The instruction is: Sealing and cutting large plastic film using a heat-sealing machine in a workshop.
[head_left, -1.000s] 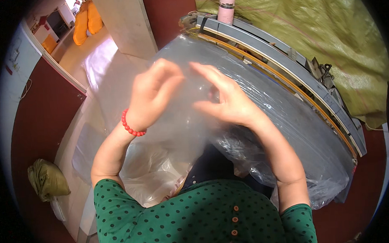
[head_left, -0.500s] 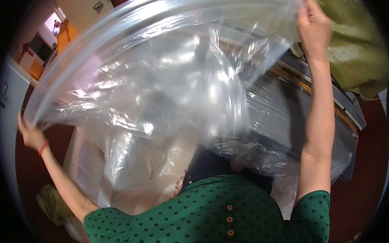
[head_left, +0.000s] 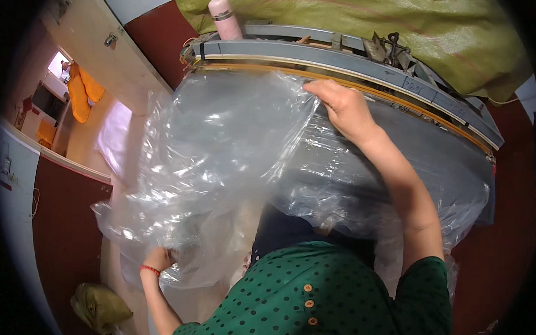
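Observation:
A large sheet of clear, crinkled plastic film (head_left: pixel 220 139) hangs and spreads in front of me, over the left part of a dark grey surface. My right hand (head_left: pixel 345 106) pinches its upper right corner, fingers pressed together, near a long grey metal bar (head_left: pixel 359 67). Low on the left, my left hand (head_left: pixel 160 258), with a red band at the wrist, is closed at the film's lower edge; its fingertips are partly hidden. More clear film (head_left: pixel 340 194) lies over the dark grey surface (head_left: pixel 390 128) to the right.
A pink bottle (head_left: pixel 225 20) stands at the bar's far left end. Metal clamps (head_left: pixel 391 48) sit behind the bar, before a large olive-green woven sheet (head_left: pixel 357 14). An open door (head_left: pixel 119 54) is at the far left. An olive-green bag (head_left: pixel 100 306) lies on the lower left floor.
Both hands have come down from a wide, raised spread. The right moved left and down, the left moved right and toward me. The film sank, uncovering the bar and the pink bottle.

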A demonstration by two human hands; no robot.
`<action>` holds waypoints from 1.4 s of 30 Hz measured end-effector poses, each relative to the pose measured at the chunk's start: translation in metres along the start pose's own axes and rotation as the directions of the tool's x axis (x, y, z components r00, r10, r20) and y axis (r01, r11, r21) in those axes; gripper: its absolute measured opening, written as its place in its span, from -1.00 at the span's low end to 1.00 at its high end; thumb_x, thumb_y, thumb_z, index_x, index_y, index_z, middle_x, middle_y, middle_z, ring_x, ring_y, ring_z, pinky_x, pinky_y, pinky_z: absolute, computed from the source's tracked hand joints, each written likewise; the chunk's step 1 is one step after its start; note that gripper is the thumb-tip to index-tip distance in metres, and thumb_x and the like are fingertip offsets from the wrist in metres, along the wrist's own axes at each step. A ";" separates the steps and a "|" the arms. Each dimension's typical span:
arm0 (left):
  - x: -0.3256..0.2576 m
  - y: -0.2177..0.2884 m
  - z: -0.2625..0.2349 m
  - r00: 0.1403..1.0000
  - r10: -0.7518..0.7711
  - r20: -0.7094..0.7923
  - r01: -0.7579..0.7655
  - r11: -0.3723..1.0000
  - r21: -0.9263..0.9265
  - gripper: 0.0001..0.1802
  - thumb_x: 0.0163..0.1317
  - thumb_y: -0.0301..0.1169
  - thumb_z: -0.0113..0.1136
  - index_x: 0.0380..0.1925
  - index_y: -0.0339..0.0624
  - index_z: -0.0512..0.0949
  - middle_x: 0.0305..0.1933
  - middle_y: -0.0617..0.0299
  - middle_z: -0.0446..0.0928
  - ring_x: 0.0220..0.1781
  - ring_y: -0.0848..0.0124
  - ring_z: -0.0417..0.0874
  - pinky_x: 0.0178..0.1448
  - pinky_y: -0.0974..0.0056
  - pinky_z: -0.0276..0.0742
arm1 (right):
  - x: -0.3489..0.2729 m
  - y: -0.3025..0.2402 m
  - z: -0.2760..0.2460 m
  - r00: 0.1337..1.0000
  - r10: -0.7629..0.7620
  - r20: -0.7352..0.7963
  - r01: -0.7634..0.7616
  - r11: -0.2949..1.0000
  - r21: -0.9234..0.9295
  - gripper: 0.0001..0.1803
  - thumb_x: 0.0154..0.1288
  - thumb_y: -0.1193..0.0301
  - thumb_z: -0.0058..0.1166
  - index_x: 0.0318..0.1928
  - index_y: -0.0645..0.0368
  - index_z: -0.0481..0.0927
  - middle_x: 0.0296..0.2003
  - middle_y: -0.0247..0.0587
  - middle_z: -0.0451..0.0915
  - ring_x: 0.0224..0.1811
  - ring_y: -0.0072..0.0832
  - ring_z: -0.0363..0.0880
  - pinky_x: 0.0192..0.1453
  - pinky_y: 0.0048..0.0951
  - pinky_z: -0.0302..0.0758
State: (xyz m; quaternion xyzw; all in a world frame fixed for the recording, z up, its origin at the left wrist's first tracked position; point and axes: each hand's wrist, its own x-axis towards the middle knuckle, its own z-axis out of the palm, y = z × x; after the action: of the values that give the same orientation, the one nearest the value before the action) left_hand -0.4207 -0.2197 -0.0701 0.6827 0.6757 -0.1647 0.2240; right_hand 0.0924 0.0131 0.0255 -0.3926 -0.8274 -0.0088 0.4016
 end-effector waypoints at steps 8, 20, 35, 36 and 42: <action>0.118 0.298 -0.154 0.224 0.249 -0.942 -0.806 0.591 -0.036 -0.75 -0.04 -0.49 0.16 -0.28 -0.24 0.50 -0.25 0.13 0.52 -0.14 0.32 0.51 -0.08 0.30 0.36 | -0.021 -0.009 -0.013 0.991 -0.001 -0.132 0.022 0.987 0.158 -0.52 -0.13 0.79 -0.18 -0.15 0.15 0.53 -0.15 -0.07 0.51 -0.11 -0.24 0.50 -0.04 -0.47 0.44; 0.204 0.136 -0.300 -0.095 0.092 -0.991 -0.133 0.986 0.104 -0.58 -0.08 -0.60 0.01 -0.10 -0.36 0.39 -0.01 0.00 0.41 0.02 0.16 0.43 0.12 0.20 0.31 | -0.150 0.042 -0.160 0.766 0.345 -0.542 -0.336 0.934 0.121 -0.60 -0.01 0.82 -0.25 -0.21 0.25 0.54 -0.19 -0.13 0.54 -0.30 -0.48 0.54 -0.33 -0.62 0.45; 0.181 0.613 -0.150 0.351 0.932 -0.093 -0.676 0.183 -0.714 -0.66 0.05 -0.35 0.22 -0.17 -0.24 0.45 -0.43 0.41 0.46 -0.41 0.68 0.39 -0.29 0.55 0.30 | -0.231 0.020 -0.191 0.904 0.110 -0.414 -0.292 0.865 -0.409 -0.71 -0.01 0.72 -0.06 -0.23 0.26 0.54 -0.17 -0.03 0.51 -0.18 -0.24 0.54 -0.17 -0.46 0.50; 0.180 0.621 -0.139 0.284 0.933 -0.221 -0.612 -0.001 -0.791 -0.68 0.08 -0.43 0.17 -0.12 -0.22 0.45 -0.53 0.50 0.39 -0.53 0.74 0.29 -0.46 0.60 0.18 | -0.240 0.024 -0.193 0.898 0.121 -0.423 -0.311 0.854 -0.416 -0.71 -0.01 0.72 -0.06 -0.23 0.26 0.54 -0.17 -0.03 0.51 -0.18 -0.24 0.54 -0.17 -0.46 0.50; 0.152 0.634 -0.127 0.281 0.948 -0.152 -0.595 0.048 -0.802 -0.51 0.08 -0.42 0.18 0.06 -0.15 0.35 -0.61 0.56 0.27 -0.59 0.74 0.19 -0.53 0.61 0.07 | -0.246 0.050 -0.199 0.535 0.845 -0.007 -0.491 0.317 0.812 -0.42 0.29 0.19 -0.16 0.20 0.27 0.12 0.09 -0.13 0.32 0.14 -0.43 0.28 0.13 -0.42 0.24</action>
State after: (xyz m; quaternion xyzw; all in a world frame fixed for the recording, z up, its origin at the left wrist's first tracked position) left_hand 0.2061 -0.0149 0.0100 0.7224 0.1028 0.1364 0.6700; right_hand 0.3467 -0.1765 -0.0199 -0.4986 -0.3917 0.4067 0.6577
